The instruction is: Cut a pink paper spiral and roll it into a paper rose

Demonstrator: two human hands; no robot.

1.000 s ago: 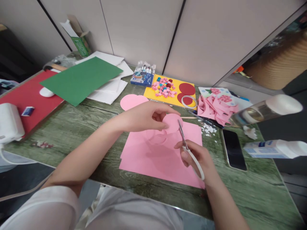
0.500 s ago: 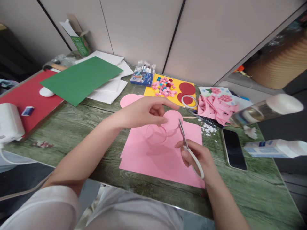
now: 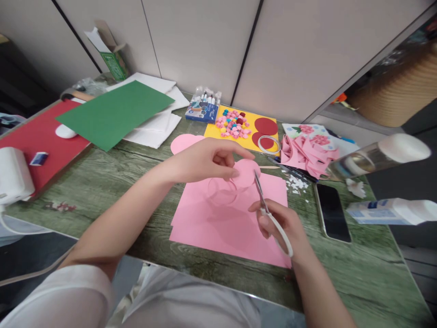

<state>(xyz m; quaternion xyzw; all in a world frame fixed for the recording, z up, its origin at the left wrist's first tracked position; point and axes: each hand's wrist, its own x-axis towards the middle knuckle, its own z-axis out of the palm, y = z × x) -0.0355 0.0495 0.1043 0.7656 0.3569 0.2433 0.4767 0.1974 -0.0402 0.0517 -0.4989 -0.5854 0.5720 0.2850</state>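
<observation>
Between thumb and fingers, my left hand (image 3: 213, 159) pinches a round pink paper piece (image 3: 246, 172) above the sheets. My right hand (image 3: 278, 223) is closed around the white handles of the scissors (image 3: 261, 191), whose blades touch the right edge of that round piece. Pink sheets (image 3: 235, 228) lie stacked on the table under both hands. A clear ring-like object (image 3: 221, 191) rests on the sheets just below my left hand. More pink circles (image 3: 184, 143) lie behind my left wrist.
Pink scraps (image 3: 309, 155), a tape roll (image 3: 269, 145) and yellow paper (image 3: 223, 111) with pompoms (image 3: 235, 124) sit at the back. A phone (image 3: 332, 212) and bottles (image 3: 392, 212) are right. Green paper (image 3: 116, 114) and red board (image 3: 51, 146) are left.
The round pink piece has tipped slightly downward at its top edge. The scissor handles have shifted a little right. My left hand has barely moved.
</observation>
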